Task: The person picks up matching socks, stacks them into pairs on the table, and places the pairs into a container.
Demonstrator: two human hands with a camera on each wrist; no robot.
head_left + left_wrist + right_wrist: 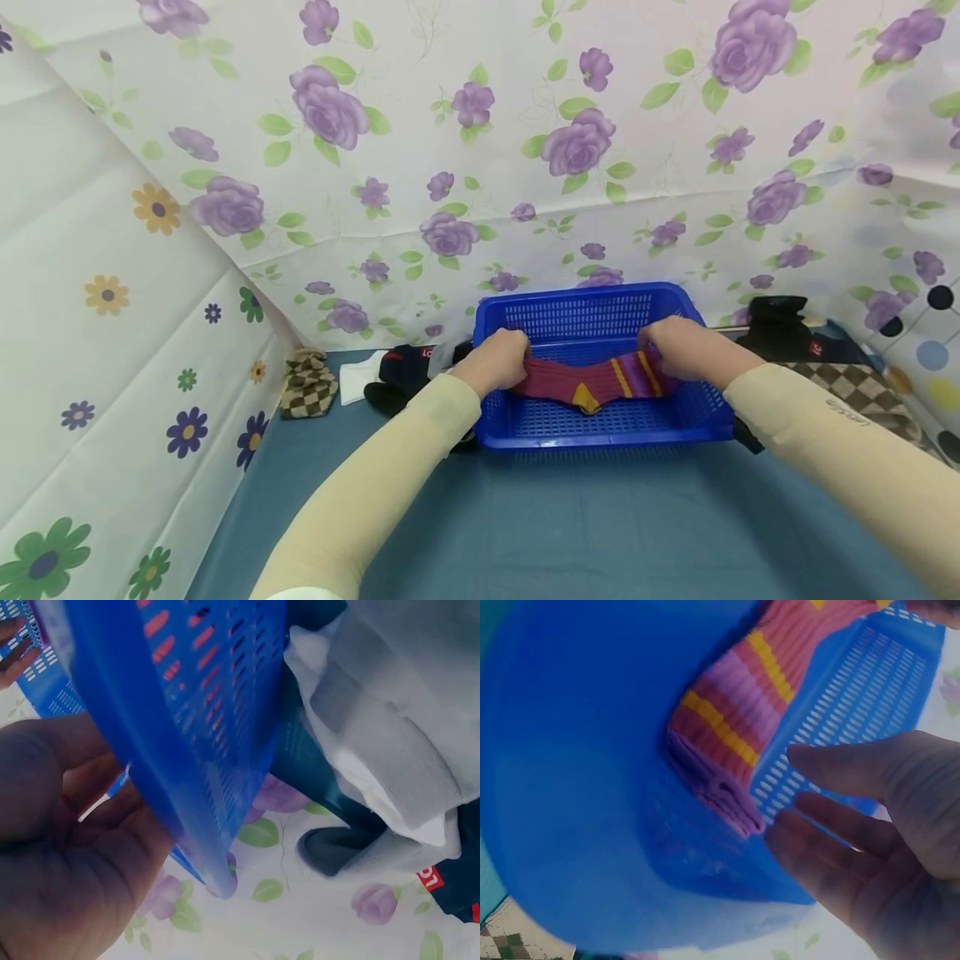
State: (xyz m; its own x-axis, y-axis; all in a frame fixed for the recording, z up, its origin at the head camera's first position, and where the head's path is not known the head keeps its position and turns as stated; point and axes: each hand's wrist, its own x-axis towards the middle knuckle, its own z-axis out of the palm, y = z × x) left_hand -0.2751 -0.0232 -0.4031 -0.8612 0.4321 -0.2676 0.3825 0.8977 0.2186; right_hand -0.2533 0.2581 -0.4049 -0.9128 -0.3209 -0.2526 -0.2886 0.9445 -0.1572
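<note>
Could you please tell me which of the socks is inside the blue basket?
The maroon sock with yellow and purple bands; it alone is inside the basket, while the white one and the navy one lie outside.

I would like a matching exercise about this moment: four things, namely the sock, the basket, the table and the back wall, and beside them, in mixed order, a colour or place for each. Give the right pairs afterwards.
1. Sock
2. Basket
3. Table
4. Back wall

A. Directly under the basket
B. White with printed purple flowers
C. Dark red with yellow bands
D. Bright blue, with slotted sides

Right pairs: 1-C, 2-D, 3-A, 4-B
</note>
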